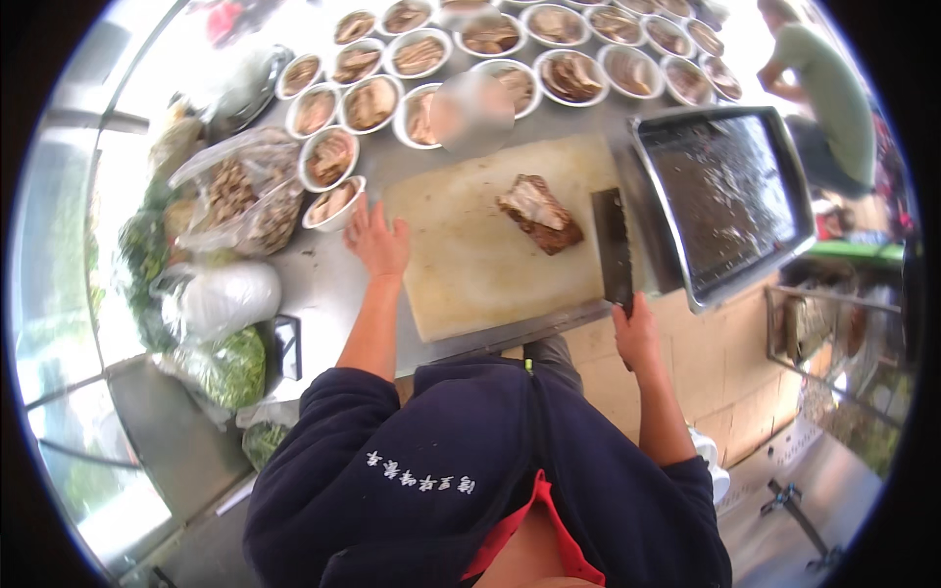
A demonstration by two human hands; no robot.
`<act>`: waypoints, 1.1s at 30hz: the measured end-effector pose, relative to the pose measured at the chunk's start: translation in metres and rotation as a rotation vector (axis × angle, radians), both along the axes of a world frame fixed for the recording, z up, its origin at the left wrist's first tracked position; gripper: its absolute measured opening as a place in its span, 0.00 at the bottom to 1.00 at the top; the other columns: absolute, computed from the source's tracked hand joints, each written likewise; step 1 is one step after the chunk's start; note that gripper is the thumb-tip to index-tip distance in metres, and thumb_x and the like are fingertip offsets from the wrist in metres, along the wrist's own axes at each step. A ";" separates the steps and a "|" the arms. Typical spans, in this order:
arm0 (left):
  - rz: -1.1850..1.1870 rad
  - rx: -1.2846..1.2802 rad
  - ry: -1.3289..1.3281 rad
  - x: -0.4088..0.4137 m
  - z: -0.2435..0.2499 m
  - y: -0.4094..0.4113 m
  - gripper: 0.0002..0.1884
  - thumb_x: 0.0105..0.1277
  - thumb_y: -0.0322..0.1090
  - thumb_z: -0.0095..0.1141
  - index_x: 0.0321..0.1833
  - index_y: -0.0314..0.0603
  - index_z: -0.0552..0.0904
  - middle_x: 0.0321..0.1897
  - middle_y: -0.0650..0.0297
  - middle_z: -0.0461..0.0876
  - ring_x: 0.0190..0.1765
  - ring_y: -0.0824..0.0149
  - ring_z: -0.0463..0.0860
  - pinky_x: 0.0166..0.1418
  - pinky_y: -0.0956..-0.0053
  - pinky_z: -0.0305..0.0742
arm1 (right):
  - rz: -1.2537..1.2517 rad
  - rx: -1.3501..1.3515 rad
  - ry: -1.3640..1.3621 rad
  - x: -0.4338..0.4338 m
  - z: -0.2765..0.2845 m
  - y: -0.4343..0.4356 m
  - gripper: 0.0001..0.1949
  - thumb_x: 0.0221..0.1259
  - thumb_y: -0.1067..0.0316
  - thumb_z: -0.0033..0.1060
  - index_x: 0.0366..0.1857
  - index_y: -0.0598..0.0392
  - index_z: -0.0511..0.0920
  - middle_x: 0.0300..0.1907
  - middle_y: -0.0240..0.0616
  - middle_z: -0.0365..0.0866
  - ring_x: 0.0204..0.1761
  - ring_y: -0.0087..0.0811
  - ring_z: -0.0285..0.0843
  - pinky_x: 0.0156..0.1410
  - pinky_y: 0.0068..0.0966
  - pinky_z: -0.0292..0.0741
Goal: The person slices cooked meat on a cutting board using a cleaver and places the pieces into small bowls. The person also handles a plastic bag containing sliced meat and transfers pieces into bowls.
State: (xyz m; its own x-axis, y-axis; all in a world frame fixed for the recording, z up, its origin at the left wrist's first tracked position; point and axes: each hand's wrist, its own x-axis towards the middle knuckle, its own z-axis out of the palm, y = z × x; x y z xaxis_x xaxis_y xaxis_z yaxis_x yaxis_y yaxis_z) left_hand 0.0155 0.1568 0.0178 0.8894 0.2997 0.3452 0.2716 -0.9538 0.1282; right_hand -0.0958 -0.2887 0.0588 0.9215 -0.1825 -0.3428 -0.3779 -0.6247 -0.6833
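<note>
My right hand (637,334) grips the handle of a cleaver (614,242), whose dark blade lies over the right side of a yellowed cutting board (456,272). A browned piece of cooked meat (540,213) with a pale cut face rests on the board, left of the blade and apart from it. Past the board's left edge, my left hand (380,242) is spread, fingers apart. Its fingertips are at the side of a white bowl of sliced meat (334,204); whether they touch it I cannot tell.
Several white bowls of sliced meat (570,77) crowd the steel table's far side. A wet metal tray (724,195) sits right of the board. To the left are bagged brown pieces (242,191), a white bag (228,298) and bagged greens (231,367). A person (827,103) is at upper right.
</note>
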 end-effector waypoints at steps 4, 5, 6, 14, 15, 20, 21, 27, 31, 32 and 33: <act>-0.071 -0.102 -0.224 -0.032 -0.012 0.033 0.23 0.60 0.42 0.65 0.58 0.45 0.80 0.62 0.55 0.78 0.69 0.51 0.72 0.72 0.50 0.62 | -0.012 0.038 0.139 0.010 0.027 0.007 0.11 0.73 0.66 0.59 0.41 0.61 0.68 0.28 0.47 0.81 0.26 0.44 0.79 0.34 0.40 0.74; -0.068 -0.067 -0.307 -0.034 -0.001 0.035 0.22 0.61 0.42 0.65 0.57 0.45 0.81 0.60 0.56 0.78 0.68 0.51 0.72 0.71 0.52 0.63 | -0.031 0.043 0.177 0.012 0.029 0.008 0.11 0.73 0.66 0.59 0.42 0.61 0.68 0.28 0.45 0.80 0.25 0.40 0.78 0.32 0.39 0.74; 0.054 -0.022 -0.449 -0.029 0.013 0.046 0.21 0.65 0.45 0.65 0.57 0.43 0.80 0.63 0.53 0.77 0.68 0.48 0.71 0.72 0.51 0.63 | -0.035 0.062 0.172 0.014 0.026 0.007 0.11 0.74 0.66 0.58 0.42 0.60 0.67 0.28 0.43 0.79 0.24 0.37 0.77 0.31 0.37 0.74; 0.176 -0.361 -0.269 -0.058 -0.024 0.108 0.20 0.69 0.47 0.65 0.51 0.37 0.80 0.68 0.44 0.69 0.70 0.40 0.69 0.72 0.52 0.68 | -0.009 0.093 0.152 0.016 0.024 0.005 0.09 0.74 0.68 0.57 0.44 0.60 0.68 0.31 0.40 0.77 0.23 0.31 0.75 0.28 0.32 0.73; 0.146 -0.369 -0.260 -0.068 -0.028 0.104 0.20 0.69 0.46 0.65 0.51 0.37 0.80 0.68 0.44 0.69 0.69 0.41 0.70 0.71 0.52 0.69 | -0.006 0.080 0.147 0.016 0.025 0.007 0.09 0.74 0.68 0.57 0.44 0.60 0.69 0.31 0.40 0.78 0.22 0.31 0.75 0.28 0.32 0.73; 0.058 -0.375 -0.212 -0.112 -0.047 0.099 0.15 0.71 0.43 0.63 0.51 0.40 0.82 0.66 0.49 0.75 0.65 0.43 0.75 0.68 0.53 0.73 | -0.001 0.058 0.088 0.012 0.011 0.004 0.10 0.72 0.66 0.59 0.44 0.58 0.69 0.22 0.36 0.73 0.19 0.28 0.74 0.25 0.30 0.72; 0.044 -0.366 -0.196 -0.113 -0.046 0.100 0.15 0.72 0.43 0.62 0.52 0.40 0.82 0.65 0.50 0.76 0.65 0.44 0.75 0.68 0.52 0.73 | -0.003 0.034 0.090 0.011 0.016 0.008 0.10 0.72 0.66 0.59 0.43 0.58 0.69 0.22 0.36 0.73 0.19 0.28 0.74 0.25 0.31 0.72; -0.071 -0.157 -0.210 -0.073 -0.030 0.115 0.17 0.71 0.44 0.63 0.54 0.40 0.82 0.65 0.50 0.76 0.65 0.44 0.75 0.69 0.50 0.70 | 0.039 -0.049 0.133 0.016 0.028 0.016 0.12 0.74 0.63 0.57 0.44 0.60 0.67 0.28 0.48 0.81 0.22 0.40 0.79 0.30 0.39 0.75; -0.010 -0.251 -0.242 -0.060 0.008 0.054 0.25 0.67 0.46 0.66 0.61 0.37 0.80 0.59 0.47 0.80 0.62 0.47 0.78 0.64 0.56 0.74 | -0.016 -0.079 0.165 0.012 0.029 0.019 0.14 0.73 0.62 0.58 0.44 0.61 0.67 0.33 0.55 0.83 0.37 0.59 0.82 0.43 0.49 0.76; -0.144 -0.425 -0.200 -0.049 0.011 0.025 0.25 0.67 0.46 0.67 0.61 0.37 0.80 0.57 0.47 0.81 0.61 0.48 0.79 0.63 0.57 0.75 | -0.022 -0.082 0.162 0.011 0.025 0.018 0.14 0.73 0.62 0.58 0.44 0.61 0.67 0.34 0.56 0.84 0.38 0.60 0.82 0.44 0.49 0.76; -0.270 -0.601 -0.150 -0.043 0.016 -0.005 0.26 0.67 0.45 0.67 0.62 0.36 0.80 0.55 0.46 0.82 0.59 0.49 0.80 0.61 0.59 0.76 | -0.022 -0.090 0.162 0.011 0.020 0.015 0.14 0.73 0.62 0.58 0.44 0.61 0.67 0.35 0.56 0.84 0.39 0.61 0.82 0.45 0.50 0.76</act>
State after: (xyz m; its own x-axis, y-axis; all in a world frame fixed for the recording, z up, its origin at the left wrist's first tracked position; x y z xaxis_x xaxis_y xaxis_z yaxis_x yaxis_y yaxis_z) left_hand -0.0274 0.1522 0.0337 0.9154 0.2526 0.3136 -0.0282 -0.7367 0.6756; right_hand -0.0851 -0.2740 0.0785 0.8511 -0.2385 -0.4677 -0.4926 -0.6708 -0.5544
